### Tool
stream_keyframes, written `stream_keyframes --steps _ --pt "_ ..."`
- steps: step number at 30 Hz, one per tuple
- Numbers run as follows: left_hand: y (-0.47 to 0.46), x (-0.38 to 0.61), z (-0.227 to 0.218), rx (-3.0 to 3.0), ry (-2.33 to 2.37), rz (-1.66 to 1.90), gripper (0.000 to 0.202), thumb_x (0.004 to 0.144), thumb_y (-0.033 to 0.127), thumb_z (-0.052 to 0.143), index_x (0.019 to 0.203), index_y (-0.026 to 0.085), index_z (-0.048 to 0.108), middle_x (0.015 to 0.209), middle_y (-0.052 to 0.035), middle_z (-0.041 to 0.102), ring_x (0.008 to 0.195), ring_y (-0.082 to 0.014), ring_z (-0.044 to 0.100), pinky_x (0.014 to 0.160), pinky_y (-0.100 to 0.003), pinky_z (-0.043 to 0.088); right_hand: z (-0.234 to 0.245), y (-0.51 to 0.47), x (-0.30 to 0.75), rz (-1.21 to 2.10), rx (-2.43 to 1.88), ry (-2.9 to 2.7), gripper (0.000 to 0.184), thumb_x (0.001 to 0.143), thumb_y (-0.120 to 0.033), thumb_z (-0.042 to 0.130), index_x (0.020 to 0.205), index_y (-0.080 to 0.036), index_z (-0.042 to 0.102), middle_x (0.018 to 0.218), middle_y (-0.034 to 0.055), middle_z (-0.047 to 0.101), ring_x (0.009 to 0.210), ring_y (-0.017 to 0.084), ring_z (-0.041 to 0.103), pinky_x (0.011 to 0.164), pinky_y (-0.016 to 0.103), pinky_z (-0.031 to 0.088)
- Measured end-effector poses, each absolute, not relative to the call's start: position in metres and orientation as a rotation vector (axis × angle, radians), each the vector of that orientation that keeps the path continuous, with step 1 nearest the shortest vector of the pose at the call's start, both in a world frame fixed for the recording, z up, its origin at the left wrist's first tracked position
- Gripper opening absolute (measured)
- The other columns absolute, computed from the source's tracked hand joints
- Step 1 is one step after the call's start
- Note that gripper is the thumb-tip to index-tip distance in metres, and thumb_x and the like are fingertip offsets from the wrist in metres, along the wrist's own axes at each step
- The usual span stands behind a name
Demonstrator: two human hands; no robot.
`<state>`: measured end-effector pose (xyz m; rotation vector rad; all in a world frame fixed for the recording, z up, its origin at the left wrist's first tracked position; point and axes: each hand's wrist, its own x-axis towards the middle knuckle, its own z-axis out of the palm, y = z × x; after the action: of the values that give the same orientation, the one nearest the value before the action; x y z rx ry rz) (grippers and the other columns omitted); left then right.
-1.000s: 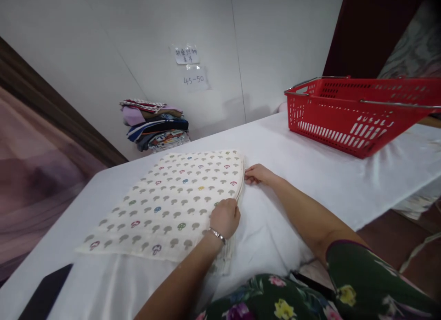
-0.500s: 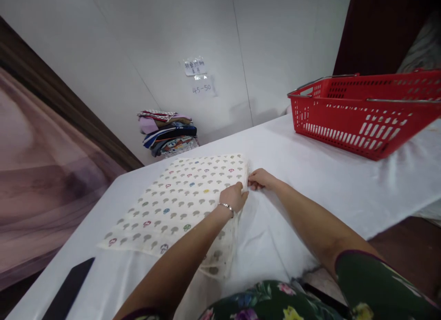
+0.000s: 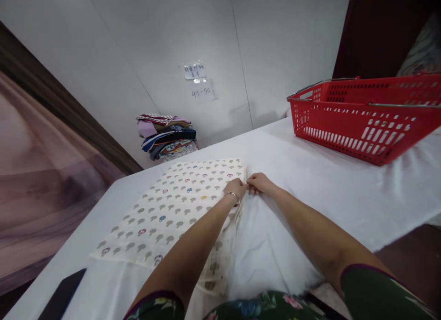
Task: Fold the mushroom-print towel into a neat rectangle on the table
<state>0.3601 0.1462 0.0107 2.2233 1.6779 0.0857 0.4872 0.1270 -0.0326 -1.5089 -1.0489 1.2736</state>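
Note:
A cream cloth (image 3: 186,202) printed with grey and coloured mushrooms lies folded in layers on the white-covered table (image 3: 275,147). My left hand (image 3: 236,187), with a bracelet at the wrist, is closed on the cloth's right edge. Just to its right, my right hand (image 3: 259,183) pinches the same layered edge, its fingertips close to those of the left. Toward my body, the cloth's near right corner hangs loosely in thin, see-through folds. My left forearm covers part of the near side.
A red plastic basket (image 3: 347,127) with metal handles stands at the right. Folded fabrics (image 3: 168,136) are stacked against the wall at the back. A dark flat object (image 3: 64,294) lies at the near left, and a pink sheer curtain (image 3: 44,182) hangs on the left.
My left hand has shifted slightly up and right along the cloth edge, closer to my right hand. The near right corner of the cloth has loosened into more visible folds. The view tilted slightly.

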Motion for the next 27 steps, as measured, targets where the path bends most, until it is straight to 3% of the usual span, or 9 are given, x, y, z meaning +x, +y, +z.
stream_keyframes --steps 4,14,27 --pt "0.151 0.36 0.009 2.212 1.663 0.106 0.026 0.076 0.043 0.049 0.082 0.021 0.062 0.093 -0.0054 0.066 0.086 -0.0193 0.059 0.072 -0.028 0.044 -0.032 0.128 0.486 1.194 -1.534 -1.041 0.014 0.077 -0.02 0.055 0.065 -0.016 0.052 0.051 -0.002 0.061 0.03 0.005 0.047 0.026 0.015 0.026" --pt "0.162 0.356 0.001 2.162 1.597 0.159 0.016 0.073 0.031 0.054 0.077 0.02 0.066 0.076 -0.0007 0.067 0.069 -0.0133 0.059 0.06 -0.021 0.044 -0.034 0.131 0.483 1.126 -1.607 -1.053 0.012 0.073 -0.013 0.054 0.061 -0.014 0.054 0.043 -0.004 0.056 0.027 0.004 0.04 0.029 0.015 0.025" --pt "0.149 0.363 0.002 2.257 1.581 0.257 0.015 0.075 0.026 0.048 0.076 0.022 0.062 0.084 -0.0015 0.067 0.079 -0.0157 0.059 0.068 -0.024 0.044 -0.037 0.133 0.487 1.169 -1.598 -1.067 0.015 0.068 -0.011 0.051 0.054 -0.015 0.053 0.037 -0.003 0.053 0.028 0.005 0.041 0.029 0.016 0.024"
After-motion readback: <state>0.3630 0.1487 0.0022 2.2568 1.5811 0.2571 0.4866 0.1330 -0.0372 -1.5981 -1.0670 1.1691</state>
